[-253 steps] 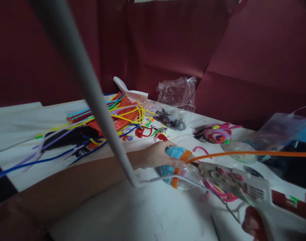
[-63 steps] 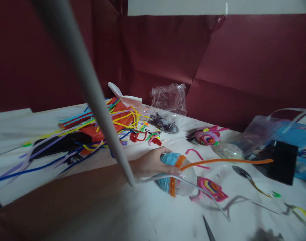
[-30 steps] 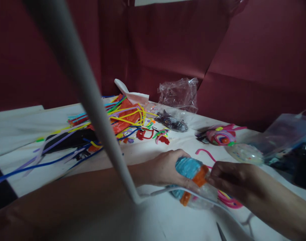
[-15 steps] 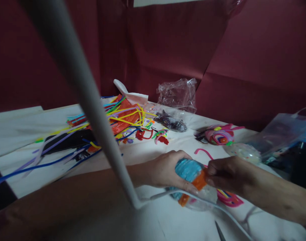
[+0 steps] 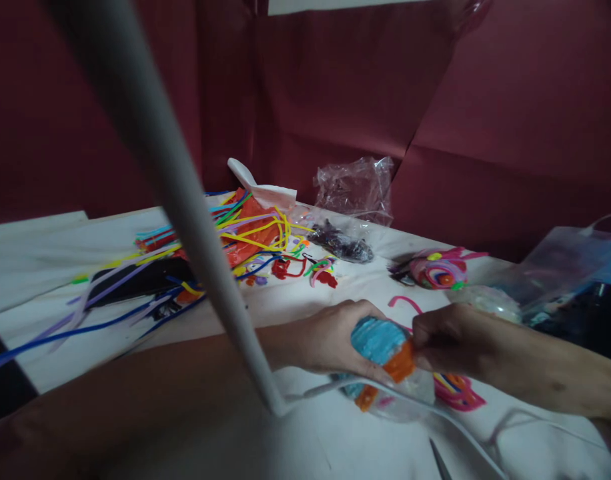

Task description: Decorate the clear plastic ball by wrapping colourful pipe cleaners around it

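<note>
My left hand (image 5: 330,340) is wrapped round a rounded, clear plastic object (image 5: 410,399), whose upper part is coated in blue clay-like material (image 5: 378,341). Beside the blue runs an orange band (image 5: 399,363) of the same sort. At the right end of that band, the fingers of my right hand (image 5: 438,337) are pinched together on its edge; their tips are partly hidden. The object's lower end is bare, with a pink spot showing through. A thin grey cable (image 5: 435,408) passes in front of it. Pink pieces with yellow and blue stripes (image 5: 459,392) lie just behind.
A thick grey pole (image 5: 185,187) crosses the near left. Bundled colourful pipe cleaners (image 5: 255,227) cover the left of the table. A crinkled clear bag (image 5: 355,190), a pink decorated figure (image 5: 439,268) and plastic pouches (image 5: 565,267) stand behind. A dark pointed tool (image 5: 439,460) lies near the front.
My right hand has shifted very slightly up and left along the orange band. My left hand keeps its hold, and the surroundings look the same.
</note>
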### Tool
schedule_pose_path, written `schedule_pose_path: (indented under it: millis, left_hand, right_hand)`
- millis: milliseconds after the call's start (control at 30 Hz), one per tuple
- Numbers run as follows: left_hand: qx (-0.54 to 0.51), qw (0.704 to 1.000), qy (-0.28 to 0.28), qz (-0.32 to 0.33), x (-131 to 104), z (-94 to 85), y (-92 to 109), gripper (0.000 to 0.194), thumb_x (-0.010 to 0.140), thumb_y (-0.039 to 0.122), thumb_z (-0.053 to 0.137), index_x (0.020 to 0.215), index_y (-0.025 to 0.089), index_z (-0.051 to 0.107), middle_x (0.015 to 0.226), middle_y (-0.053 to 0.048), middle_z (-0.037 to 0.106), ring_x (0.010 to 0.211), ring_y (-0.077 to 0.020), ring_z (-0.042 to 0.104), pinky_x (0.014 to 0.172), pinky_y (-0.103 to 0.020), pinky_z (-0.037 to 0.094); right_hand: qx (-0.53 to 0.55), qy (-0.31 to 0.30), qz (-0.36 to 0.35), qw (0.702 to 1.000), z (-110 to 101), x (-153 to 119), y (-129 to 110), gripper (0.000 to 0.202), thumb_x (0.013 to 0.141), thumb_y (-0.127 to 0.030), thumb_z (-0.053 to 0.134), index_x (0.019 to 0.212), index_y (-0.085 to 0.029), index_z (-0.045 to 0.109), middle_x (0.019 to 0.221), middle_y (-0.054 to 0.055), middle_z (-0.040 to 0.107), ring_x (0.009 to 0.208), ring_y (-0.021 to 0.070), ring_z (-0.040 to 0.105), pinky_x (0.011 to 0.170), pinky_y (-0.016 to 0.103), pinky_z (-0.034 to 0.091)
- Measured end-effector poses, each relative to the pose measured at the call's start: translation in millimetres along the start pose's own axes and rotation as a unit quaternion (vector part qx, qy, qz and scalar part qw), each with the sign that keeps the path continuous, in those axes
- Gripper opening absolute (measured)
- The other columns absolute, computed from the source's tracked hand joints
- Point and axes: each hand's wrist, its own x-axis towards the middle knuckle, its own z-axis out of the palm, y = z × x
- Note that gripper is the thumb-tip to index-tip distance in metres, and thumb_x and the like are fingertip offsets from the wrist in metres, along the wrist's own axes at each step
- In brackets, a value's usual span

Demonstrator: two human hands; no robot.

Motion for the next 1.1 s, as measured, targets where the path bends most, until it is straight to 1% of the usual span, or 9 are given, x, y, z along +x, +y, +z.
schedule_pose_path:
  millis: [67,167,300,367,467,600,767,900,1100]
  left_hand:
    - [-0.001,1.0,-0.012,-0.004,-1.0,-0.5,-0.3,0.071,0.052,0.04,0.079,0.114,0.02,0.052,0.112,-0.008,0.057,0.102,-0.0268,0.053,0.083,-0.036,0.045]
    - [-0.021,0.999,-0.034,0.005,-2.9,-2.2,-2.4,0.072,0.053,0.04,0.079,0.117,0.022,0.05,0.114,-0.007,0.056,0.102,-0.0257,0.054,0.082,-0.035,0.045]
    - [-0.06,0.997,-0.05,0.014,-3.2,-5.5,-5.5,0.057,0.067,0.038,0.07,0.117,0.02,0.05,0.107,-0.006,0.058,0.096,-0.0206,0.055,0.078,-0.03,0.044]
    - [-0.09,0.994,-0.062,0.018,-1.9,-6.9,-5.4,0.048,0.072,0.038,0.064,0.113,0.018,0.052,0.102,-0.005,0.059,0.092,-0.0183,0.055,0.076,-0.028,0.043]
    - [-0.12,0.992,-0.05,0.008,0.1,-8.1,-2.6,0.039,0.075,0.038,0.06,0.105,0.014,0.055,0.096,-0.005,0.058,0.087,-0.016,0.053,0.073,-0.025,0.041]
    - [-0.079,0.996,-0.022,-0.019,1.4,-8.5,0.5,0.043,0.071,0.045,0.063,0.101,0.014,0.054,0.09,-0.002,0.056,0.083,-0.015,0.052,0.069,-0.024,0.04]
    - [-0.044,0.999,-0.008,-0.011,4.2,-9.1,2.4,0.047,0.063,0.035,0.072,0.1,0.012,0.054,0.094,-0.003,0.057,0.086,-0.0159,0.052,0.075,-0.026,0.041]
    - [-0.06,0.998,-0.021,-0.031,3.8,-10.4,4.6,0.039,0.066,0.03,0.068,0.097,0.013,0.053,0.089,-0.001,0.055,0.082,-0.0133,0.051,0.07,-0.023,0.04]
    - [-0.093,0.993,-0.042,-0.054,4.0,-10.3,-1.4,0.043,0.064,0.036,0.069,0.098,0.017,0.052,0.081,0.002,0.053,0.073,-0.0122,0.05,0.06,-0.022,0.039]
  right_hand:
    - [0.008,-0.027,-0.016,0.999,-2.6,0.1,-3.2,0.039,0.077,-0.05,0.045,0.071,-0.013,0.057,0.06,0.0,0.044,0.052,0.0154,0.036,0.045,0.022,0.029]
    - [0.032,-0.041,-0.033,0.998,-3.9,-1.6,-8.5,0.037,0.079,-0.048,0.047,0.072,-0.013,0.057,0.061,0.001,0.043,0.053,0.0155,0.033,0.045,0.022,0.027]
    - [0.045,-0.033,-0.029,0.998,-2.9,-2.5,-10.1,0.032,0.078,-0.046,0.048,0.071,-0.015,0.055,0.063,0.002,0.044,0.054,0.0174,0.033,0.047,0.025,0.026]
    - [0.047,-0.031,-0.031,0.998,-3.0,0.0,-9.8,0.029,0.076,-0.043,0.047,0.068,-0.016,0.051,0.061,0.001,0.042,0.053,0.0164,0.032,0.046,0.025,0.024]
    - [0.053,-0.042,-0.029,0.997,-4.5,7.5,-12.0,0.028,0.072,-0.043,0.046,0.065,-0.016,0.046,0.058,-0.002,0.036,0.05,0.0137,0.027,0.043,0.023,0.02]
    - [0.052,-0.064,-0.044,0.996,-7.8,18.8,-17.7,0.03,0.072,-0.043,0.049,0.061,-0.015,0.046,0.056,-0.004,0.032,0.05,0.0126,0.024,0.043,0.022,0.018]
    - [0.032,-0.069,-0.053,0.996,-11.2,23.8,-14.9,0.033,0.072,-0.045,0.052,0.064,-0.013,0.053,0.058,-0.002,0.039,0.052,0.0141,0.031,0.045,0.022,0.022]
    - [0.022,-0.064,-0.051,0.996,-11.3,22.6,-14.6,0.031,0.072,-0.043,0.051,0.063,-0.013,0.053,0.058,-0.002,0.04,0.052,0.0138,0.031,0.045,0.022,0.022]
    - [0.023,-0.051,-0.046,0.997,-9.7,23.6,-18.6,0.029,0.07,-0.041,0.051,0.062,-0.013,0.053,0.057,-0.003,0.039,0.051,0.0134,0.031,0.044,0.021,0.022]
